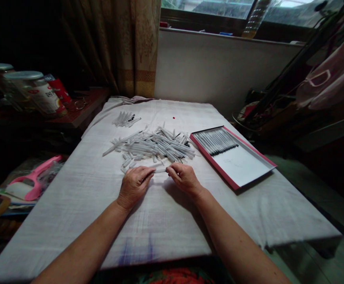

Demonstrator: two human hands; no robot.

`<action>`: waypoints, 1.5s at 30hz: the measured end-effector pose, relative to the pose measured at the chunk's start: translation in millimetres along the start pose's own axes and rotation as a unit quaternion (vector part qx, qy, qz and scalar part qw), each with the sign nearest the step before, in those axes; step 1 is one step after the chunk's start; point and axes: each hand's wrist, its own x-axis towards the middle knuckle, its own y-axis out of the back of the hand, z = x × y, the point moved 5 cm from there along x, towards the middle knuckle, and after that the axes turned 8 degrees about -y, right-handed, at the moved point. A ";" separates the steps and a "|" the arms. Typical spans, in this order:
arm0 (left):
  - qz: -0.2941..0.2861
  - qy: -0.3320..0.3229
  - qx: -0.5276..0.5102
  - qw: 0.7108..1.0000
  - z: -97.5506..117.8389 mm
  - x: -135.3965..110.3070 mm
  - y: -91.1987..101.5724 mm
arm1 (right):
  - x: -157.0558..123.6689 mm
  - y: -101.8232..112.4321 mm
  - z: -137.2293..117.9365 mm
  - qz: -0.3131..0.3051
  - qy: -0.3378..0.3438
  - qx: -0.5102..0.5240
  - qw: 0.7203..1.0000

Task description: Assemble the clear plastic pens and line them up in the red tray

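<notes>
A table draped in a white cloth (80, 197) fills the view, set below a window with a patterned curtain (136, 47). To the right on the cloth lies a shallow red-edged tray (248, 169). Its far end holds a neat row of pens (217, 142) lying side by side with their dark tips in line, while the near half of the tray floor is bare. In the middle of the cloth sprawls a loose pile of clear pen barrels (154, 146), far more pieces than the row in the tray holds, with a few short stubs (129, 162) scattered at its near left edge. A small bundle of pens (126, 119) sits apart at the far left, and a tiny red bit (173, 117) lies beyond the pile. Judging from this, only a small share is sorted into the tray and most of the pile is left.

Just in front of the pile, the left hand (134, 185) and the right hand (185, 178) meet low over the cloth. Between them runs a single clear pen barrel (160, 170), level and crosswise. The left fingertips (149, 171) are pinched together on its left end, and the right fingertips (170, 169) are pinched on its right end; the other fingers curl under, close together.
</notes>
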 end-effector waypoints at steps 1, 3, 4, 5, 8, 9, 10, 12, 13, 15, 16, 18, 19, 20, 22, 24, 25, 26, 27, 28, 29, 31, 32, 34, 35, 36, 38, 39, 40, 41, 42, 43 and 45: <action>0.000 -0.003 0.003 1.000 0.7 0.2 0.2 | -0.2 -0.7 0.0 -0.009 -0.006 -0.008 1.000; -0.001 -0.004 0.006 1.000 1.3 0.8 0.5 | -0.9 -0.1 -0.6 -0.018 -0.014 0.001 1.000; 0.000 -0.003 0.005 1.000 1.3 1.1 0.5 | -1.4 0.9 -1.1 -0.018 -0.017 0.017 1.000; 0.000 -0.002 0.004 1.000 1.0 1.3 0.6 | -1.8 1.9 -1.6 -0.018 -0.018 0.037 0.999; -0.002 0.000 -0.002 1.000 -0.2 1.5 0.3 | -2.7 4.0 -2.7 -0.020 -0.012 0.087 0.996; -0.003 0.000 -0.003 1.000 -0.5 1.4 0.0 | -2.8 4.2 -3.0 -0.019 -0.009 0.090 0.996; -0.005 0.000 -0.003 1.000 -0.7 1.3 -0.2 | -2.7 4.2 -2.9 -0.019 -0.008 0.087 0.996; -0.005 0.000 -0.003 1.000 -0.8 1.2 -0.3 | -2.3 3.6 -1.7 -0.021 -0.016 0.071 0.997; -0.004 0.001 -0.004 1.000 -0.8 1.1 -0.2 | -2.1 3.2 -0.8 -0.024 -0.022 0.063 0.997; -0.003 0.001 -0.005 1.000 -0.6 1.2 0.0 | -2.1 3.0 0.9 -0.029 -0.030 0.058 0.997; -0.002 0.001 -0.005 1.000 -0.4 1.3 0.1 | -2.2 3.2 1.7 -0.030 -0.031 0.064 0.997; -0.004 -0.001 -0.004 1.000 -0.4 1.5 0.3 | -2.8 4.2 2.5 -0.032 -0.028 0.087 0.995; -0.006 -0.001 -0.003 1.000 -0.5 1.6 0.3 | -3.1 4.6 2.7 -0.034 -0.026 0.101 0.994; -0.007 -0.001 -0.003 1.000 -0.7 1.6 0.4 | -3.3 5.0 2.8 -0.036 -0.026 0.109 0.993; -0.006 0.000 -0.004 1.000 -1.2 1.6 0.7 | -3.3 5.2 2.7 -0.040 -0.027 0.107 0.993; -0.005 0.000 -0.006 1.000 -1.4 1.6 0.8 | -3.1 4.7 2.5 -0.045 -0.028 0.085 0.995; -0.006 0.000 -0.006 1.000 -1.4 1.6 0.7 | -2.9 4.3 2.5 -0.046 -0.027 0.077 0.996; -0.007 0.000 -0.005 1.000 -1.3 1.6 0.6 | -2.8 4.1 2.5 -0.045 -0.025 0.076 0.996; -0.007 0.000 -0.004 1.000 -1.1 1.5 0.5 | -2.7 3.9 2.6 -0.043 -0.022 0.082 0.995; -0.007 0.000 -0.003 1.000 -0.9 1.5 0.4 | -2.7 3.9 2.7 -0.040 -0.018 0.093 0.995; -0.006 0.000 -0.002 1.000 -0.7 1.4 0.3 | -2.6 4.1 2.8 -0.037 -0.014 0.105 0.994; -0.005 -0.001 -0.003 1.000 -0.3 1.3 0.0 | -2.7 4.1 3.0 -0.034 -0.007 0.109 0.993; -0.005 -0.001 -0.004 1.000 -0.2 1.2 -0.1 | -2.8 4.1 3.1 -0.033 -0.006 0.100 0.994; -0.005 -0.002 -0.006 1.000 0.0 1.2 -0.3 | -2.8 4.0 3.8 -0.035 -0.009 0.078 0.996; -0.005 -0.003 -0.006 1.000 0.1 1.2 -0.3 | -2.8 4.1 4.2 -0.035 -0.011 0.075 0.996; -0.005 -0.004 -0.005 1.000 0.1 1.2 -0.2 | -2.7 4.3 4.5 -0.035 -0.012 0.079 0.996; -0.006 -0.005 -0.002 1.000 0.0 1.1 -0.2 | -2.5 4.9 4.6 -0.031 -0.010 0.093 0.995; -0.006 -0.004 0.000 1.000 -0.3 1.0 -0.2 | -2.5 5.1 4.3 -0.029 -0.006 0.096 0.995; -0.007 -0.002 0.001 1.000 -0.7 0.9 -0.2 | -2.4 5.1 4.0 -0.029 -0.001 0.093 0.995; -0.009 -0.001 0.001 1.000 -1.0 0.8 -0.3 | -2.3 5.0 3.9 -0.029 0.000 0.087 0.996; -0.010 0.000 0.000 1.000 -1.2 0.7 -0.5 | -2.2 4.9 4.1 -0.029 -0.001 0.082 0.996; -0.012 0.001 -0.001 1.000 -1.3 0.7 -0.7 | -2.2 4.8 4.5 -0.030 -0.003 0.079 0.996; -0.012 0.000 -0.003 1.000 -1.0 0.9 -0.5 | -2.3 4.7 5.0 -0.031 -0.007 0.085 0.996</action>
